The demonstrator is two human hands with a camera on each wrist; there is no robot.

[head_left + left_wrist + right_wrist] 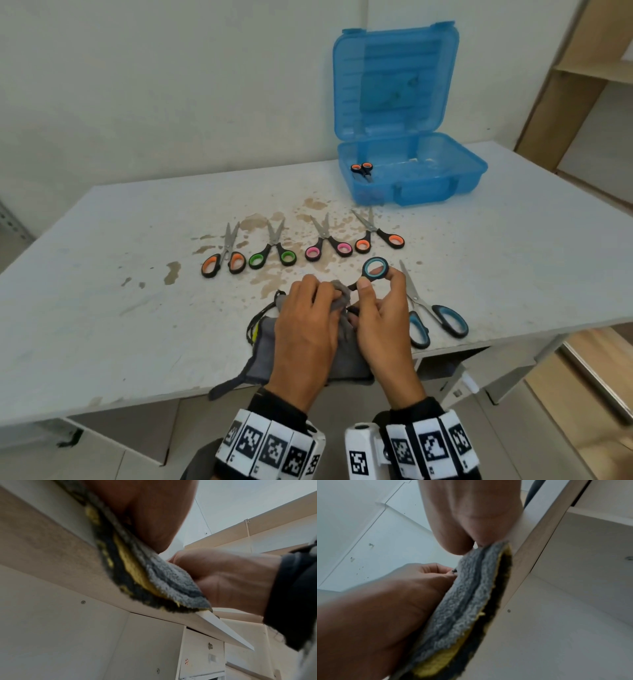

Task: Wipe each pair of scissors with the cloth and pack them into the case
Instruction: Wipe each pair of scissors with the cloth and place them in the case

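Observation:
My left hand (310, 318) grips a grey cloth (263, 346) bunched around the blades of blue-handled scissors (375, 268). My right hand (378, 315) pinches one handle ring of those scissors just above the table's front edge. In the left wrist view the cloth (145, 574) has a yellow underside, and a pale blade tip (228, 631) sticks out below it. The right wrist view shows the cloth (471, 608) folded against my left hand (385, 608). The open blue case (411, 185) stands at the back right with orange-handled scissors (362, 169) inside.
A row of scissors lies mid-table: orange (224, 260), green (273, 255), pink (329, 248) and orange (378, 236). A second blue pair (431, 311) lies open beside my right hand. The table (102, 274) is stained. Wooden shelving (589, 68) stands at the right.

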